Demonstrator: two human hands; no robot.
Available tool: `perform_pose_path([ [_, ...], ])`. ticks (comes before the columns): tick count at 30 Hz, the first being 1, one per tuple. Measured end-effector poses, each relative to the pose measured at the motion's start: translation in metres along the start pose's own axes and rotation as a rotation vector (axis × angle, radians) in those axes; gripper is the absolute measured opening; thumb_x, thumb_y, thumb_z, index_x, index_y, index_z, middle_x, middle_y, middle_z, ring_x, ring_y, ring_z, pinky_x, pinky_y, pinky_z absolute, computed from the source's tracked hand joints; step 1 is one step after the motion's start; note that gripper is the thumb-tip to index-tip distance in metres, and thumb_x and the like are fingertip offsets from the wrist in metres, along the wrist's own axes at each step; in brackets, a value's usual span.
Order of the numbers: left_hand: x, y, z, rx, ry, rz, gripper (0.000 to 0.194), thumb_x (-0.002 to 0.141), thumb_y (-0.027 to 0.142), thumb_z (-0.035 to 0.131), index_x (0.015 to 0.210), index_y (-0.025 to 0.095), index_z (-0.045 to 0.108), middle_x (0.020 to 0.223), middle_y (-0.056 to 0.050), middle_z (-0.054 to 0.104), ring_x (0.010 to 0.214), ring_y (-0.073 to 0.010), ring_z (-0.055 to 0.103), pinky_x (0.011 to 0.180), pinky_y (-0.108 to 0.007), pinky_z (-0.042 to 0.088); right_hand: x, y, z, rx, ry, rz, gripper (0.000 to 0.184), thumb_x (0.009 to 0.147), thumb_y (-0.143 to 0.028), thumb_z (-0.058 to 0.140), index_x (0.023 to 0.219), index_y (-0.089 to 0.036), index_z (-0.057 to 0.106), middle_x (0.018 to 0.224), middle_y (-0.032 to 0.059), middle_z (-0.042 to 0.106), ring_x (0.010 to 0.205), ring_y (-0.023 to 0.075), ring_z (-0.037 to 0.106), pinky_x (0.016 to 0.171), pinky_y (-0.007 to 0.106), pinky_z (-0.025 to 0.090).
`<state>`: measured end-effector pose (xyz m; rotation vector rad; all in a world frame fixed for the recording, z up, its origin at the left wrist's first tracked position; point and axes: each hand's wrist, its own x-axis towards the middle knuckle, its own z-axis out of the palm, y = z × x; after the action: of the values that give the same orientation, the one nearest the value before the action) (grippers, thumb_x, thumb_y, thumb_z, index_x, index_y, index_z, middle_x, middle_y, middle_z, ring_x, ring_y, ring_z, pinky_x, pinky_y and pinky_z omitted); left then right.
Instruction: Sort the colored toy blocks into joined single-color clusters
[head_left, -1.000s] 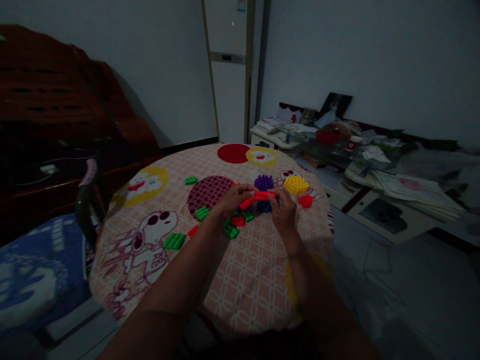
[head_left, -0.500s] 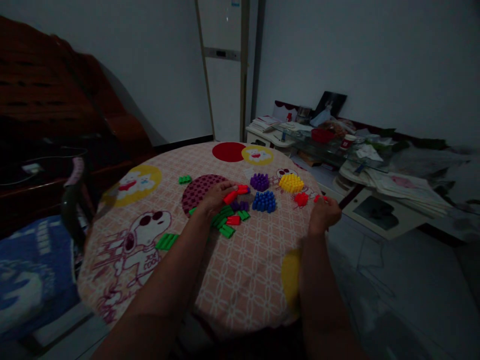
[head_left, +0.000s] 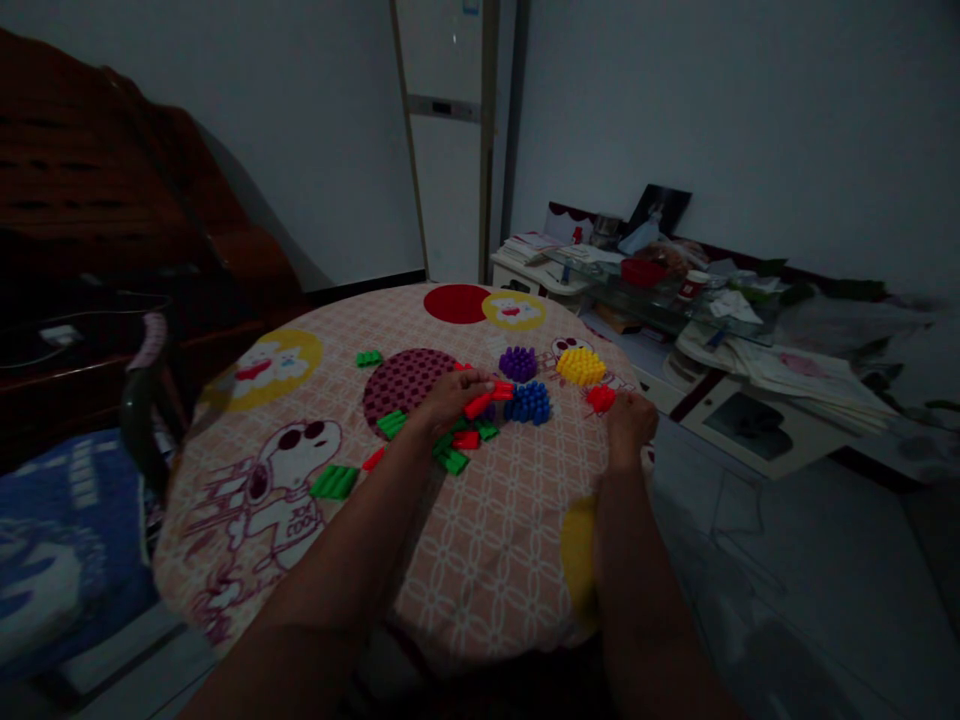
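Note:
My left hand (head_left: 452,395) is closed on a red block piece (head_left: 486,399), held just above a small heap of green and red blocks (head_left: 459,447) on the round table (head_left: 465,560). My right hand (head_left: 628,424) rests near the table's right edge, beside a red studded block (head_left: 601,398); its fingers are curled and I cannot see what they hold. A blue block (head_left: 529,402), a purple block (head_left: 517,363) and a yellow block (head_left: 580,366) lie between and beyond the hands.
Loose green blocks (head_left: 334,482) lie left of the heap, another green block (head_left: 369,358) farther back. A dark wooden sofa (head_left: 112,230) stands at left, a cluttered low glass table (head_left: 675,290) at right, a tall white appliance (head_left: 450,140) behind.
The two hands held the red piece together; the right hand let go, swung out to the table's right edge, then drew slightly back toward the red studded block. The left hand kept the piece.

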<state>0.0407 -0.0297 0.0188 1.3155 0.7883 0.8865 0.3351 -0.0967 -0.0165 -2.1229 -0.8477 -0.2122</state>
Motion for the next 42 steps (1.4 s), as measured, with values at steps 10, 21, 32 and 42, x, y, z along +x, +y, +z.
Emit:
perform_pose_path([
  [10, 0.001, -0.001, 0.016, 0.079, -0.024, 0.09, 0.042, 0.065, 0.046, 0.08, 0.089, 0.013, 0.071, 0.081, -0.005, 0.072, 0.069, -0.0146, 0.062, 0.064, -0.025, 0.048, -0.052, -0.058, -0.003, 0.486, -0.08, -0.474, 0.038, 0.094, -0.041, 0.046, 0.073, -0.018, 0.067, 0.07, 0.0053, 0.067, 0.065, 0.0162, 0.058, 0.066, 0.027, 0.041],
  [21, 0.002, -0.003, 0.023, 0.029, -0.06, 0.122, 0.041, 0.064, 0.044, 0.082, 0.088, 0.013, 0.071, 0.077, -0.004, 0.073, 0.071, -0.015, 0.065, 0.067, -0.024, 0.05, -0.082, -0.083, 0.007, 0.823, -0.501, -0.436, 0.029, 0.086, -0.046, 0.06, 0.08, -0.018, 0.068, 0.064, -0.0017, 0.063, 0.059, 0.0133, 0.059, 0.058, 0.023, 0.044],
  [32, 0.005, -0.007, 0.021, 0.012, 0.015, 0.121, 0.037, 0.064, 0.036, 0.081, 0.091, 0.013, 0.072, 0.079, -0.004, 0.072, 0.074, -0.0151, 0.065, 0.069, -0.026, 0.051, -0.025, -0.034, -0.006, 0.8, 0.113, 0.032, 0.033, 0.086, -0.048, 0.052, 0.09, -0.017, 0.064, 0.069, 0.001, 0.066, 0.057, 0.0159, 0.062, 0.053, 0.026, 0.049],
  [42, 0.007, -0.009, 0.022, 0.001, 0.04, 0.126, 0.029, 0.066, 0.031, 0.079, 0.088, 0.014, 0.072, 0.077, -0.003, 0.072, 0.069, -0.0134, 0.064, 0.065, -0.025, 0.05, 0.0, 0.004, -0.025, 0.097, 0.101, -0.259, 0.017, 0.069, -0.02, 0.055, 0.07, -0.017, 0.071, 0.075, 0.01, 0.072, 0.073, 0.023, 0.061, 0.076, 0.036, 0.047],
])
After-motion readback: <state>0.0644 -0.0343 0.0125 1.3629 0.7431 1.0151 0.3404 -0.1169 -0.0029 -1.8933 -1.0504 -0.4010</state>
